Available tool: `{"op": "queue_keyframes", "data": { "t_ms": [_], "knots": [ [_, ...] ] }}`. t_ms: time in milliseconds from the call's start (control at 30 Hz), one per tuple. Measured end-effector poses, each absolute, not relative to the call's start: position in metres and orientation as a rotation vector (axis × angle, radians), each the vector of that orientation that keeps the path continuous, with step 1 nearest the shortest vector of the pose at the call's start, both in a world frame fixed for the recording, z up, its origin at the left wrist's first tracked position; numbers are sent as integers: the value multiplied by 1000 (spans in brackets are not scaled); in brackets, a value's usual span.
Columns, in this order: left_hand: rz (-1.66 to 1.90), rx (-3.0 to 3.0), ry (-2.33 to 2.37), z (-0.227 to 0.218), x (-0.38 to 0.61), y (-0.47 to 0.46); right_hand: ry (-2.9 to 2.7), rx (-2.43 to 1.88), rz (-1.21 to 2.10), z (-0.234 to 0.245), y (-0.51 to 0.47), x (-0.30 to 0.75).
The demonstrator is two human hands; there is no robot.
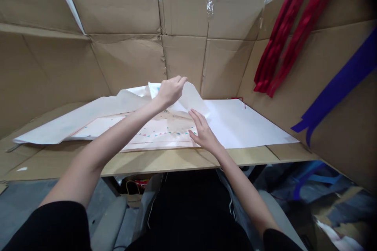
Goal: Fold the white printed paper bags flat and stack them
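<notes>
I see the left hand (172, 91) up high, near the middle of the table (165, 161). Its fingers are curled in tight on a lifted white flap (194, 100), with the knuckles up and the thumb side hard to see. The left arm comes in from the bottom left corner and makes a long slope up to it, with the elbow a little bent.

The right hand (203, 130) is lower and closer to the edge. It is not closed: the thumb points left, apart from the fingers, and the fingers lean up and left. Their tips are at the low edge of the flap, but I cannot tell if they press on it. The right arm comes up from the bottom right. The two hands are near each other but do not touch.

Under them I see a thin patterned sheet (160, 137) with tiny colored triangles. It lies along the front of the table, and part of it goes behind the left arm. A long plain white sheet (70, 119) lies in folds to the left. A smooth white sheet (247, 125) lies flat to the right. Brown cardboard walls (126, 4) stand around the table. Red strips (277, 43) and purple strips (332, 92) hang on the right side.
</notes>
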State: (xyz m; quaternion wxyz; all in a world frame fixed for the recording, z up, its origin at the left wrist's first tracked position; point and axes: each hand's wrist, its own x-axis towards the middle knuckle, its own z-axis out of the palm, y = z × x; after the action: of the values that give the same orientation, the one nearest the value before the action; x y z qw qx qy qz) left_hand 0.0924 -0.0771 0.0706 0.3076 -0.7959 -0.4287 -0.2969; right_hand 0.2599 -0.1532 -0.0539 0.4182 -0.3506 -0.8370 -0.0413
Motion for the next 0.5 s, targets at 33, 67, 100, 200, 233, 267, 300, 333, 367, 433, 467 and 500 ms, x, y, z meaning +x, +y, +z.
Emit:
{"op": "queue_keyframes", "data": {
  "t_ms": [33,67,100,200,233,267,300,333,367,433,467,500],
  "knots": [
    [-804,-2118,-1044,68,94,-81,-2126,-916,-160,-53,-145,257],
    [-831,-2125,-957,66,96,-84,-2136,-973,-202,-53,-137,255],
    [-862,-2124,-878,64,96,-86,-2138,-1041,-228,-55,-130,253],
    [-945,-2096,-689,61,93,-89,-2135,-1254,-227,-65,-123,251],
    [-950,-2094,-636,60,91,-88,-2137,-1312,-217,-69,-124,251],
    [-941,-2099,-593,59,88,-87,-2136,-1361,-208,-72,-127,250],
    [-920,-2112,-565,57,86,-87,-2130,-1399,-195,-75,-129,249],
    [-890,-2131,-556,54,83,-86,-2122,-1421,-172,-76,-132,249],
    [-850,-2155,-566,52,81,-86,-2125,-1411,-130,-77,-133,249],
    [-756,-2205,-624,44,78,-86,-2188,-1280,40,-77,-131,250],
    [-710,-2225,-657,40,76,-86,-2237,-1184,178,-77,-129,252],
    [-667,-2241,-682,36,73,-86,-2271,-1093,345,-77,-125,254]
  ]
}}
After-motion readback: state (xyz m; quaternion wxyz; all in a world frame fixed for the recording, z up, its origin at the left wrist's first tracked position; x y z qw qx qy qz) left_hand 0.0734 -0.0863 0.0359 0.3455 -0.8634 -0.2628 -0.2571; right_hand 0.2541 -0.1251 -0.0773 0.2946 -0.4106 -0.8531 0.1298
